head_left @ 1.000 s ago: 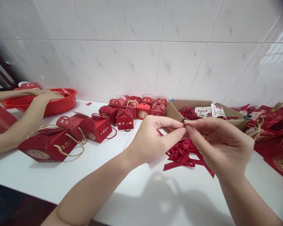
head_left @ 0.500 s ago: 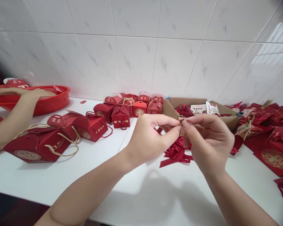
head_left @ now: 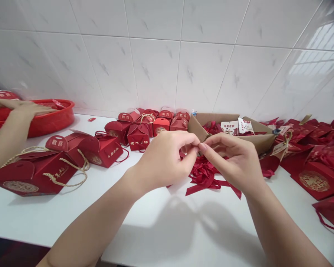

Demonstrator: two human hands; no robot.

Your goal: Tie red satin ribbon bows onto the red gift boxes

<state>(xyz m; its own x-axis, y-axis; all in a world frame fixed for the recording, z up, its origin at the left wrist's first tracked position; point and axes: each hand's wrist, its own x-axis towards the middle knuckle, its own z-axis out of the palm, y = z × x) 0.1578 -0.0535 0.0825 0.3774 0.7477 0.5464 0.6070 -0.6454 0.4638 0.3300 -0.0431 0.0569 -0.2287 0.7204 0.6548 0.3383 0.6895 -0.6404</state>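
My left hand [head_left: 163, 159] and my right hand [head_left: 235, 161] meet fingertip to fingertip above the white table [head_left: 144, 226]. Both pinch one tiny item between thumbs and forefingers; it is too small to name. Just under them lies a heap of dark red satin ribbons [head_left: 204, 176]. Behind my right hand stands an open brown cardboard box [head_left: 256, 139] with ribbons and printed cards in it.
Small red gift boxes [head_left: 153, 124] cluster by the tiled wall. Bigger red boxes with rope handles [head_left: 41, 170] lie at the left. Another person's arm [head_left: 5, 139] reaches into a red basin [head_left: 48, 120] at far left. Flat red boxes [head_left: 313, 178] pile up at right.
Both my hands have sunk lower and drifted a little left, still pinched together. The view has shifted right, so the boxes and basin sit further left.
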